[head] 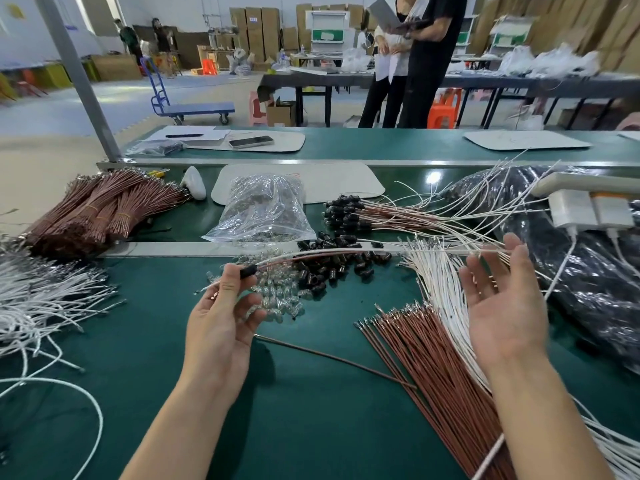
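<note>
Pinching a black socket (248, 271) at nine o'clock above the desk (311, 410), the left hand (221, 320) has its fingers clamped on it; the right hand (502, 306), fingers apart, grips nothing. The threaded wire pair (363, 252) runs toward three o'clock unsupported, so it may slip out or drag the glass bulbs (280, 299).

Nothing here can be read for certain. The blue labels (254, 19) on the cardboard boxes (256, 39) by the back wall are too small and blurred, and so is the yellow sign (15, 10) on the left wall. Faint red marks (294, 175) on the white mat (339, 183) on the counter (311, 393) form no legible word.
</note>
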Demonstrator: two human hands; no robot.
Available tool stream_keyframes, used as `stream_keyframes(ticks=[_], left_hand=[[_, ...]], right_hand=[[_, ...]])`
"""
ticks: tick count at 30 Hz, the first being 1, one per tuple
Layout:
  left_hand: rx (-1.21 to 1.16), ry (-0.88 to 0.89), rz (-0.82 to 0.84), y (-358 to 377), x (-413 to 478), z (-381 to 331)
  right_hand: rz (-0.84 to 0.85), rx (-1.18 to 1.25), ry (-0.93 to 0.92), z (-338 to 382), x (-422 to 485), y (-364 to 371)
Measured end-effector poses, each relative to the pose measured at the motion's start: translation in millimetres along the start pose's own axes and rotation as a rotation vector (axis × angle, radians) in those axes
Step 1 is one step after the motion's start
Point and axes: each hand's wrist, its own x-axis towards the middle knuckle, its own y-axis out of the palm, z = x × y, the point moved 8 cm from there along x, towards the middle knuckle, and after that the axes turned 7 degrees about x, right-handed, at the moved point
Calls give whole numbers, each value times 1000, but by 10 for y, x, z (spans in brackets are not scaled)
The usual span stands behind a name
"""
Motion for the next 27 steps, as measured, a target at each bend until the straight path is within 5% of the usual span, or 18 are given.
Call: stream_keyframes(ticks=[4, 7, 10, 14, 16, 21, 24, 27], left_hand=[[-67, -35, -53, -75, 29, 23], [-68, -40, -71, -88, 26, 45], [-44, -25, -58, -30, -2, 60], [-78, -59, 71, 146, -76, 134], [-59, -78, 200, 295, -141, 197], [207, -30, 412, 575, -317, 381], [211, -37, 428, 601, -336, 408], [232, -29, 408, 568, -306, 397]], right_hand=[[-11, -375, -35, -118, -10, -3], [-88, -753, -305, 6, -159, 70], [77, -757, -536, 91, -346, 338], [622, -604, -92, -391, -590, 716], [759, -639, 49, -621, -759, 803], [721, -580, 0, -693, -894, 867], [727, -711, -214, -569, -919, 886], [643, -645, -207, -512, -830, 848]])
